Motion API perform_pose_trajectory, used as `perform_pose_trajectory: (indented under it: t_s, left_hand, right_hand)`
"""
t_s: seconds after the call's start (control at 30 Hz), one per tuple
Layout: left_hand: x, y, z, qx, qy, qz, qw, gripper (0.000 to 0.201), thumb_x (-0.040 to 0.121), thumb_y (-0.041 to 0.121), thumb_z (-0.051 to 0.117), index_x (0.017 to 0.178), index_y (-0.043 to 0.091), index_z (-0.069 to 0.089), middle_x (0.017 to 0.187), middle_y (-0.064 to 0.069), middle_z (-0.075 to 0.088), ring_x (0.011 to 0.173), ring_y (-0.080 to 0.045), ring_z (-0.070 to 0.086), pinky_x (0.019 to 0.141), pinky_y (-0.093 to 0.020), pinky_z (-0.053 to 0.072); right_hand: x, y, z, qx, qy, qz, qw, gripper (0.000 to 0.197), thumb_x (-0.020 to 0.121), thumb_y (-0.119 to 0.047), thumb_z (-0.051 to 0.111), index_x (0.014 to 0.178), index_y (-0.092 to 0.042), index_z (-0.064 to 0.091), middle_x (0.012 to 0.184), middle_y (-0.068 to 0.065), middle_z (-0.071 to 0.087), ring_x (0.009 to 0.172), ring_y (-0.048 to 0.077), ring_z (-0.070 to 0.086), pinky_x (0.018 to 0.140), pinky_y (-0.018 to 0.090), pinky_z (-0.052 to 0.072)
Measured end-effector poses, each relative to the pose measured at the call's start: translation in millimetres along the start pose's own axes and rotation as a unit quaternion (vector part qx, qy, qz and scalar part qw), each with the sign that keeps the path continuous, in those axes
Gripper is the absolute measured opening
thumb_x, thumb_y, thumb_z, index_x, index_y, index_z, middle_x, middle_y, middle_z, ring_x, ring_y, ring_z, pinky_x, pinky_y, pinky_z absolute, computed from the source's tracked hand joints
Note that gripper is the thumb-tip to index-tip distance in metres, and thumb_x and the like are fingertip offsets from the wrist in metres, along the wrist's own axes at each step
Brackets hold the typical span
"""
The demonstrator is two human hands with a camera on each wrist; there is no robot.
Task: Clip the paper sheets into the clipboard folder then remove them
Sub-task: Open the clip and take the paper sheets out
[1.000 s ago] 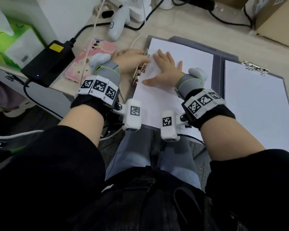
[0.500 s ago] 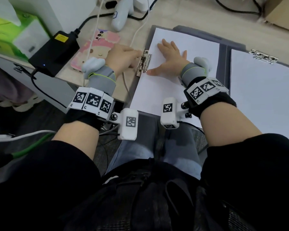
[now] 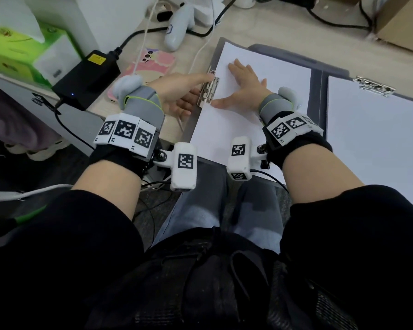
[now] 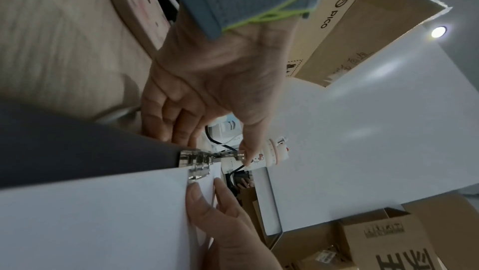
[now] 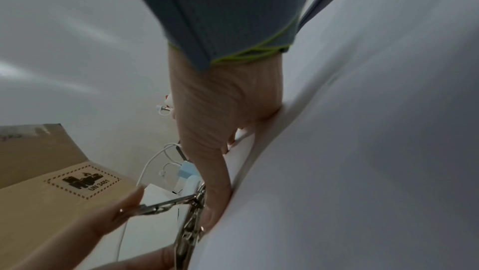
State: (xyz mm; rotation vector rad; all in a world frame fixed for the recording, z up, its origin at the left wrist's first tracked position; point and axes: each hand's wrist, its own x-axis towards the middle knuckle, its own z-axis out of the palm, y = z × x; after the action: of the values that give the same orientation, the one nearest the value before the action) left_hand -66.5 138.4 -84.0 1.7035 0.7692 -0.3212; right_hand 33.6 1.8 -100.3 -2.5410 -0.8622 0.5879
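A grey clipboard folder [image 3: 317, 75] lies open on the desk. White paper sheets [image 3: 260, 67] cover its left panel. A metal clip [image 3: 209, 91] sits on that panel's left edge. My left hand [image 3: 196, 91] pinches the clip, thumb on the lever end, fingers under the folder edge. The left wrist view shows the left hand [image 4: 207, 145] on the clip [image 4: 195, 161] above the paper [image 4: 90, 213]. My right hand [image 3: 241, 84] lies flat on the sheets, thumb beside the clip. The right wrist view shows the right hand [image 5: 220, 151], the clip [image 5: 191, 219] and the paper [image 5: 362, 151].
The folder's right panel carries another white sheet [image 3: 372, 144] under a second clip [image 3: 372, 85]. To the left lie a pink phone [image 3: 150, 65], a black power adapter [image 3: 86, 77], cables and a white controller [image 3: 177, 32]. A cardboard box [image 3: 405, 25] stands at the back right.
My left hand has slid off the top of the clip to its left side, thumb now on the lever. The right hand stays flat on the paper.
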Motion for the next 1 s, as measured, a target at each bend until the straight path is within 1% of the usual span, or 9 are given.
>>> perform_pose_trajectory:
  t_s: [0.13, 0.23, 0.37, 0.5, 0.63, 0.77, 0.8, 0.9, 1.0]
  left_hand:
    - [0.8, -4.3, -1.7, -0.025, 0.005, -0.002, 1.000, 0.028, 0.085, 0.043, 0.061, 0.076, 0.017, 0.055, 0.070, 0.001, 0.046, 0.057, -0.011, 0.042, 0.047, -0.016, 0.047]
    - [7.1, -8.5, 2.2, -0.028, 0.059, -0.003, 0.998, 0.022, 0.082, 0.028, 0.068, 0.070, 0.016, 0.054, 0.070, 0.000, 0.051, 0.057, -0.010, 0.044, 0.043, -0.013, 0.046]
    - [11.1, -13.0, 11.4, -0.022, 0.091, 0.008, 0.996, 0.013, 0.080, 0.021, 0.071, 0.083, 0.016, 0.059, 0.083, -0.004, 0.060, 0.054, -0.010, 0.050, 0.035, -0.009, 0.041]
    - [11.3, -15.6, 17.3, -0.029, 0.160, 0.045, 0.986, 0.023, 0.079, 0.013, 0.072, 0.068, 0.017, 0.052, 0.062, 0.000, 0.051, 0.038, -0.010, 0.039, 0.035, -0.010, 0.038]
    - [3.1, -19.2, 18.9, -0.042, 0.157, 0.087, 0.983, 0.009, 0.084, 0.016, 0.066, 0.090, 0.012, 0.060, 0.066, 0.001, 0.052, 0.048, -0.010, 0.042, 0.043, -0.014, 0.039]
    - [-10.0, -22.0, 15.2, -0.082, 0.087, 0.108, 0.987, 0.008, 0.087, 0.014, 0.062, 0.080, 0.014, 0.059, 0.067, 0.000, 0.052, 0.046, -0.006, 0.042, 0.049, -0.019, 0.033]
    - [-14.4, -22.0, 14.0, -0.094, 0.071, 0.108, 0.987, 0.004, 0.087, 0.014, 0.062, 0.089, 0.014, 0.059, 0.071, -0.001, 0.054, 0.050, -0.007, 0.045, 0.050, -0.020, 0.033]
    - [-19.0, -28.6, 11.6, -0.140, 0.069, 0.121, 0.980, 0.045, 0.085, 0.009, 0.059, 0.129, 0.014, 0.046, 0.087, -0.003, 0.057, 0.063, -0.008, 0.053, 0.050, -0.019, 0.036]
    - [-25.5, -30.6, 15.7, -0.194, 0.077, 0.147, 0.967, 0.054, 0.080, 0.003, 0.058, 0.132, 0.011, 0.046, 0.084, 0.003, 0.061, 0.058, -0.004, 0.056, 0.049, -0.016, 0.041]
  right_hand:
    - [0.2, 1.0, -1.2, -0.005, 0.000, -0.001, 1.000, 0.104, 0.074, -0.049, 0.071, 0.152, -0.021, 0.009, 0.161, -0.009, -0.002, 0.150, 0.015, -0.009, 0.119, 0.051, -0.010]
    - [-0.1, 0.8, 0.6, -0.008, 0.002, -0.002, 1.000, 0.105, 0.073, -0.050, 0.071, 0.152, -0.021, 0.009, 0.161, -0.010, -0.001, 0.149, 0.015, -0.009, 0.119, 0.052, -0.010]
    - [0.0, 0.8, 3.1, -0.009, 0.010, -0.001, 1.000, 0.104, 0.072, -0.049, 0.072, 0.152, -0.020, 0.011, 0.161, -0.009, 0.000, 0.150, 0.015, -0.009, 0.119, 0.051, -0.010]
    - [-0.6, 2.2, 4.1, -0.002, 0.020, 0.002, 1.000, 0.103, 0.072, -0.049, 0.073, 0.152, -0.021, 0.014, 0.161, -0.009, 0.003, 0.150, 0.015, -0.007, 0.119, 0.050, -0.010]
    - [-1.2, 2.2, 4.3, 0.033, 0.044, 0.004, 0.999, 0.095, 0.072, -0.045, 0.074, 0.149, -0.021, 0.024, 0.160, -0.008, 0.010, 0.150, 0.015, -0.001, 0.121, 0.047, -0.008]
    - [-7.4, 2.2, 6.5, 0.150, 0.062, 0.008, 0.987, 0.077, 0.073, -0.030, 0.078, 0.140, -0.018, 0.042, 0.157, -0.003, 0.024, 0.146, 0.014, 0.021, 0.122, 0.039, 0.013]
    - [-12.1, 1.5, 7.4, 0.172, 0.067, 0.006, 0.983, 0.072, 0.075, -0.027, 0.076, 0.139, -0.017, 0.044, 0.156, -0.002, 0.026, 0.145, 0.014, 0.025, 0.121, 0.034, 0.018]
    - [-30.3, 0.6, 8.8, 0.210, 0.064, -0.005, 0.976, 0.061, 0.084, -0.019, 0.068, 0.139, -0.012, 0.043, 0.157, 0.000, 0.025, 0.142, 0.013, 0.033, 0.110, 0.015, 0.024]
    - [-45.1, -3.6, 5.9, 0.187, 0.056, -0.022, 0.980, 0.058, 0.087, -0.024, 0.064, 0.140, -0.013, 0.044, 0.156, 0.000, 0.027, 0.141, 0.013, 0.035, 0.112, 0.019, 0.025]
